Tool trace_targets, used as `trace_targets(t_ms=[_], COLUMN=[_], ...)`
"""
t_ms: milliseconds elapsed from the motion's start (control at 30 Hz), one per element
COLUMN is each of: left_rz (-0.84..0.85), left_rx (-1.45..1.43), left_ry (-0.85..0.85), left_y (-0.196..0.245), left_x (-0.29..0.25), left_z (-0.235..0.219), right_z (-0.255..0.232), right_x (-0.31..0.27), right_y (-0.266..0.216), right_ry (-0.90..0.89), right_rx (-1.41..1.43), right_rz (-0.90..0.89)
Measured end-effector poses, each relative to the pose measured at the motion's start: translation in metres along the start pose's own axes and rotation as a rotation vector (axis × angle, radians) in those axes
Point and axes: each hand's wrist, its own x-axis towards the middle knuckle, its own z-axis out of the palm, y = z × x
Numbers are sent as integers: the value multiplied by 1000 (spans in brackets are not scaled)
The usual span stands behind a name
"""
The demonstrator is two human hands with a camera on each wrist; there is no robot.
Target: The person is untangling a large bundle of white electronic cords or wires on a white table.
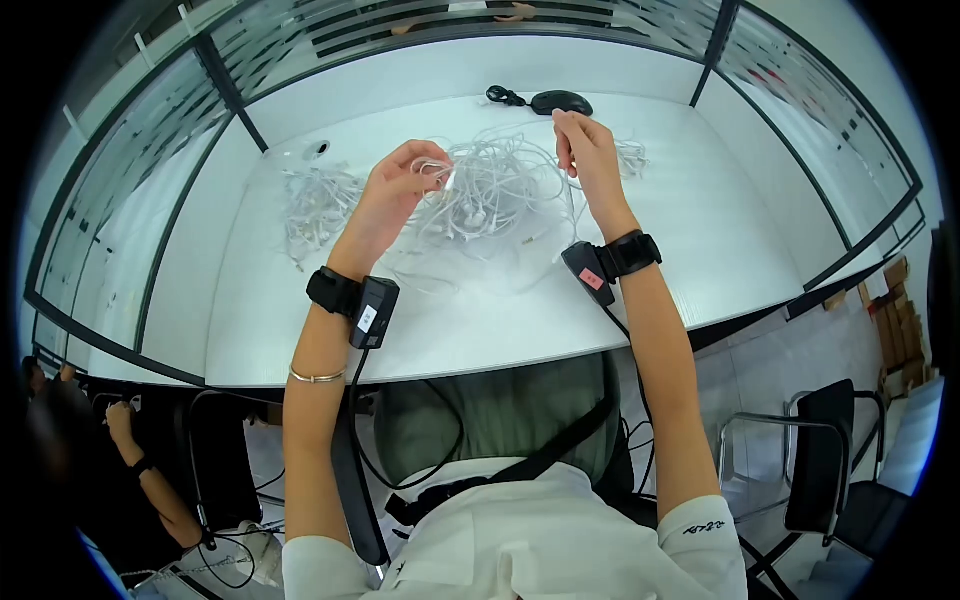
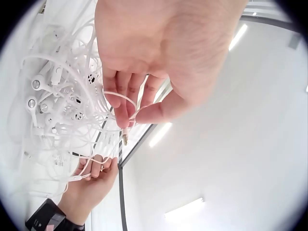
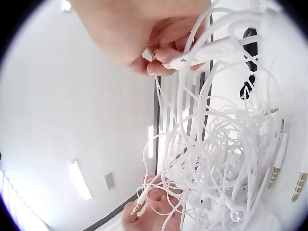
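My left hand [image 1: 392, 198] pinches a looped white earphone cable [image 2: 136, 107] between thumb and fingertips. Its gold-tipped plug [image 2: 125, 139] sticks out past the fingers. Farther to the right, my right hand [image 1: 596, 165] is raised over the desk, fingers curled on another stretch of white earphone cable [image 3: 166, 103]. A white plastic cable piece [image 3: 179, 63] shows at these fingertips. Between the hands lies a tangled heap of white earphones [image 1: 490, 195], with earbuds [image 2: 37, 84] and loose plugs [image 3: 275, 175] in it. Cables run from the heap up to both hands.
A second pile of white earphones [image 1: 318, 205] lies left of the left hand. At the back sits a black mouse [image 1: 562, 102] with its cord bundled. Low partitions [image 1: 480, 65] enclose the white desk [image 1: 700, 250]. Another person's arm [image 1: 150, 480] shows at lower left.
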Motion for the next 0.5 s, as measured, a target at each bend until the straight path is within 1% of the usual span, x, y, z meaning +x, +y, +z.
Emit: trace_targets(t_ms=[67,100,200,233,333,367,433,467,500], left_rz=[17,-2,-21,-16,2,12,35,96,180], left_rx=[64,158,168,173,146,168,213,274,389], left_ry=[17,29,21,27,43,33,12,38,46], left_y=[-2,2,-4,-5,-5,-5,-7,-7,-10], left_x=[-4,-6,-6,-5,-5,-5,-4,-3,-2], left_z=[5,9,7,7,9,9,6,9,10], right_z=[4,6,10,9,24,28,39,42,39], right_x=[-4,-6,-11,-11,-20,-24,-25,-25,-21], right_y=[-7,-13,-23,-19,-31,-32,-29,-24,-18], right_ry=[-49,-71,-159,-221,-308,-379,-395,-403,-475], right_rx=[83,125,339,389,248,169,46,-16,-113], right_rz=[9,14,108,107,73,63,4,-23,-67])
